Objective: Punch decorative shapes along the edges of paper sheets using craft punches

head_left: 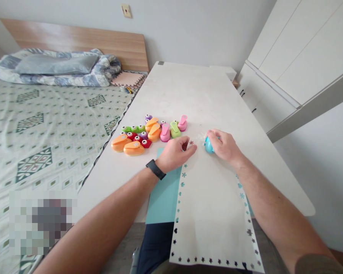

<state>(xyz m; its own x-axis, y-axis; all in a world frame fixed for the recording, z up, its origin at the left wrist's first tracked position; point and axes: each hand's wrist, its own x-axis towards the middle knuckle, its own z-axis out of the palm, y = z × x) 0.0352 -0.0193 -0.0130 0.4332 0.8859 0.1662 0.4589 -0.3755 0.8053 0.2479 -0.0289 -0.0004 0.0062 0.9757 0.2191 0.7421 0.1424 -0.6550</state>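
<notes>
A long white sheet of paper (213, 213) runs down over the table's near edge, with star, heart and flower shapes cut along its borders. My left hand (177, 152), a black band on its wrist, has its fingers curled at the sheet's upper left edge and its thumb over the paper, beside a flower-shaped hole. My right hand (224, 146) is wrapped around a blue craft punch (208, 146) at the sheet's upper end. Whether paper sits in the punch's slot is hidden. Light blue paper (162, 198) lies beneath the white sheet.
Several colourful craft punches stand to the left, among them an orange punch (121, 142), a pink punch (165, 133) and a green punch (175, 130). The white table (188, 87) extends toward the wall. A bed (60, 125) is at left, white cabinets (300, 53) at right.
</notes>
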